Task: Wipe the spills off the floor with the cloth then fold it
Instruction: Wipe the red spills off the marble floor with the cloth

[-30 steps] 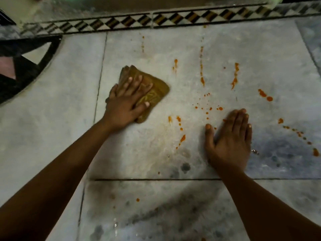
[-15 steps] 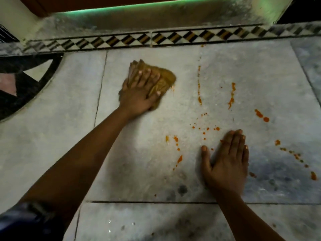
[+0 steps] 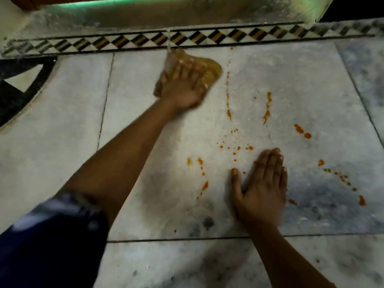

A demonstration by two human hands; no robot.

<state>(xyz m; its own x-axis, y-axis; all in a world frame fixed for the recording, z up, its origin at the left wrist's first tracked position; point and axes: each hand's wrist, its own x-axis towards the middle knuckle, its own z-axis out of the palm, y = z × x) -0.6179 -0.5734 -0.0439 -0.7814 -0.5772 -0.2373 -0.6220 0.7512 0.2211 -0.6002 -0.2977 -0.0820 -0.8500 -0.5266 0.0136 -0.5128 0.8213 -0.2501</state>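
Observation:
A bunched brown-yellow cloth [image 3: 209,68] lies on the grey marble floor [image 3: 301,80] near the far patterned border. My left hand [image 3: 182,88] presses flat on top of it, fingers spread over the fabric. My right hand [image 3: 261,188] rests palm down on the floor, nearer to me, holding nothing. Orange spill streaks [image 3: 228,100] and drops [image 3: 301,129] run across the tile between and to the right of my hands.
A diamond-patterned tile border [image 3: 187,40] and a raised marble step [image 3: 166,15] close off the far side. A dark curved inlay [image 3: 18,96] sits at the left. More orange drops [image 3: 342,179] trail toward the right edge.
My left hand has slid the cloth away from me and to the right, up to the patterned border. The orange marks near its path are gone. My right hand stays planted.

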